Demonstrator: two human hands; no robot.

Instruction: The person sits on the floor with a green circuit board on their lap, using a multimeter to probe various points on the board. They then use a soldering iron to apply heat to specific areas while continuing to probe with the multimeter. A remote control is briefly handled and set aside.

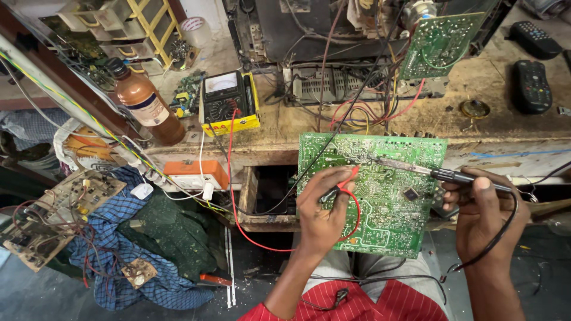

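Holding this green circuit board (380,196) solder-side up over my lap, its top edge leaning on the front lip of the wooden surface (505,89). My left hand (321,217) is on the board's left edge, fingers curled shut around the red probe (351,175), whose tip sits on the traces. My right hand (485,214) is wrapped tight around a black-handled iron (416,169), its metal shaft reaching across to a spot near the top middle of the board.

Handling-wise, I'd say a board like this is light and stiff, but it'll flex if you lean on the middle, and the copper side is smooth, with sharp little lead ends poking up. I reckon the bare edges are where to take hold, never the chip (410,193) or the joints. Propped like this it probably wants to slide off my knees, so the left hand doubles as a clamp.

The red lead (238,178) runs back up to the yellow meter (229,101) sitting on the surface, next to a brown bottle (146,104). Leads are floppy and could snag.
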